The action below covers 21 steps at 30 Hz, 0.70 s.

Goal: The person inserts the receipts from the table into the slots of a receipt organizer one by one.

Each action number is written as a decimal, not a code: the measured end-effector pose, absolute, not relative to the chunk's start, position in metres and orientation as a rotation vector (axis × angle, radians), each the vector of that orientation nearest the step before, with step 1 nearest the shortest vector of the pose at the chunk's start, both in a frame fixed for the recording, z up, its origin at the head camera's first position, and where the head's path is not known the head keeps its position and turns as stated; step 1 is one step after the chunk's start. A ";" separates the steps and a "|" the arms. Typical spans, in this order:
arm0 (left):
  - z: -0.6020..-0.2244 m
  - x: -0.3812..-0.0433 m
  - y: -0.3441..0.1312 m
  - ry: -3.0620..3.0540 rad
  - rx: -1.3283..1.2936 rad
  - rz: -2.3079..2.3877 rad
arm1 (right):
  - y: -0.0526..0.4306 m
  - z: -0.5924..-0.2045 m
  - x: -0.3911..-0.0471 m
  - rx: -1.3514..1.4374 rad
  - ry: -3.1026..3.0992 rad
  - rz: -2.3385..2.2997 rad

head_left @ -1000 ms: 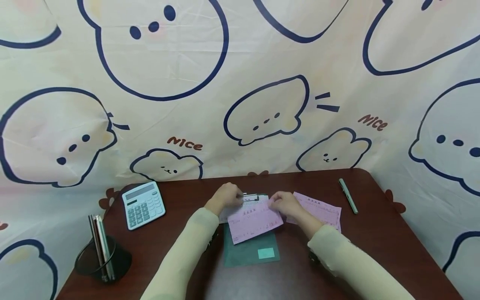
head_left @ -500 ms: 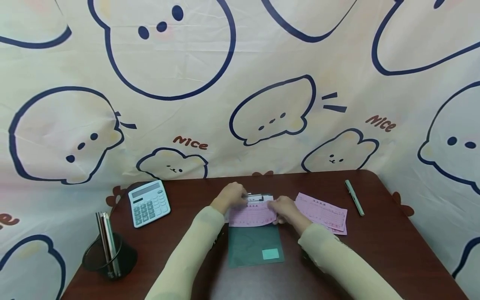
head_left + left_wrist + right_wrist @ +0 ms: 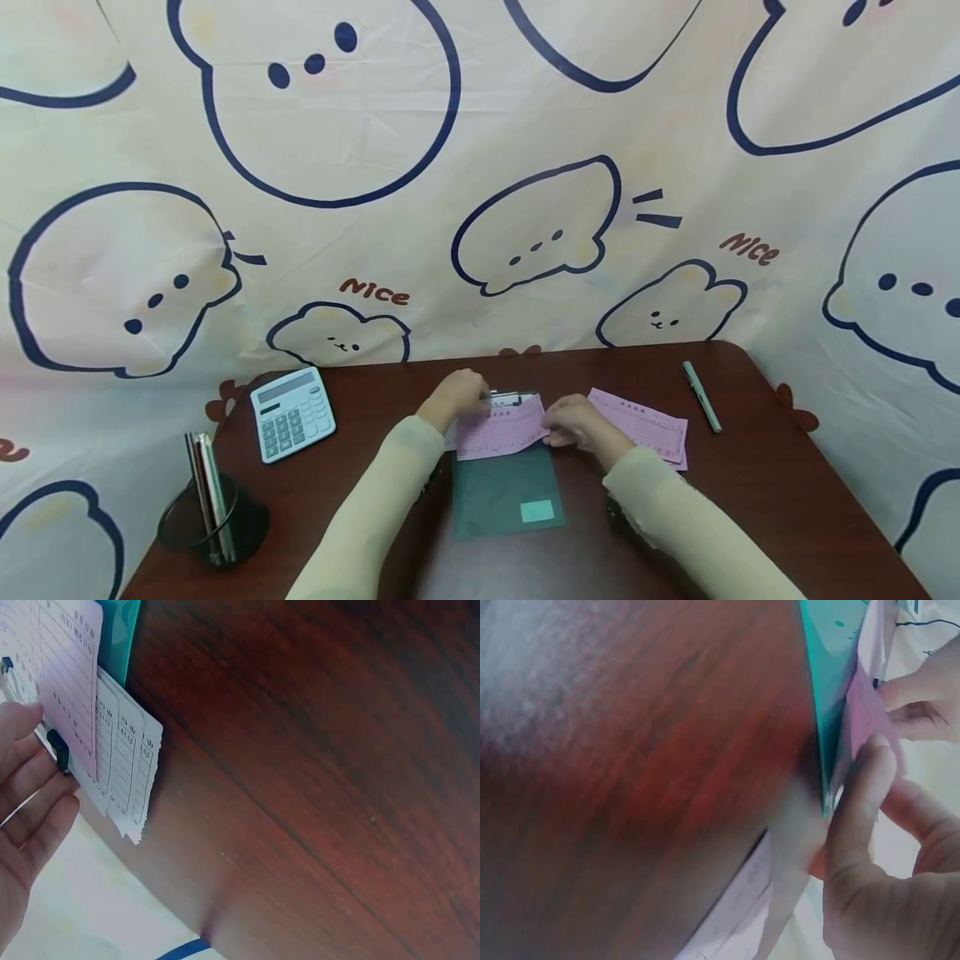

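A pink printed form [image 3: 501,432] lies over the top part of a green clipboard [image 3: 506,496], its near edge curling up. My right hand [image 3: 577,421] pinches the form's right edge between thumb and finger, as the right wrist view shows. At the upper left corner, my left hand [image 3: 457,393] has its thumb on the form's top edge and its fingers behind, beside the clip [image 3: 513,399]. Beneath the pink form, several white printed slips [image 3: 127,750] fan out with torn ends in the left wrist view.
More pink forms [image 3: 641,425] lie right of the clipboard, with a pale green pen [image 3: 701,397] beyond. On the left are a light blue calculator [image 3: 292,414] and a black mesh pen holder [image 3: 247,517] with pens. A patterned cloth [image 3: 420,233] hangs behind the table.
The pink form, tilted and lower a second ago, has moved up and straightened over the clipboard's top. My right hand has slid down to its right edge; the left hand stays by the clip.
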State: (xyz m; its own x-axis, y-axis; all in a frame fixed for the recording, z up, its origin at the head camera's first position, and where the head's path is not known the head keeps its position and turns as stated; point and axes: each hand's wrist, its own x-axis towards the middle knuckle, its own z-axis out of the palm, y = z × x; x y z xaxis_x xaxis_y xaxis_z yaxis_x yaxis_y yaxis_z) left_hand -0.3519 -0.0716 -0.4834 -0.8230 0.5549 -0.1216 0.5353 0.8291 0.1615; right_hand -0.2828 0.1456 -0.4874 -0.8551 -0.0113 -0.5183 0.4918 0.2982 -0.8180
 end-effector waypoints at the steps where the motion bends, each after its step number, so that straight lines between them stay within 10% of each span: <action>1: -0.484 -0.352 -0.071 2.849 0.854 0.166 | 0.145 -0.488 -0.283 0.436 2.150 -1.580; 21: -0.484 -0.353 -0.055 2.842 1.047 -0.197 | 0.141 -0.501 -0.291 0.447 2.231 -1.521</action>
State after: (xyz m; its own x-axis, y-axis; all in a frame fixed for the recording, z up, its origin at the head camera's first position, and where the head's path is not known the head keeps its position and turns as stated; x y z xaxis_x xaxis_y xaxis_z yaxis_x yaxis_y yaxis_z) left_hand -0.3533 -0.0550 -0.4836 -0.7572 0.6372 -0.1440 0.6509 0.7544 -0.0845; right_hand -0.2909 0.1411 -0.5015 -0.8681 0.0364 -0.4951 0.4742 0.3560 -0.8053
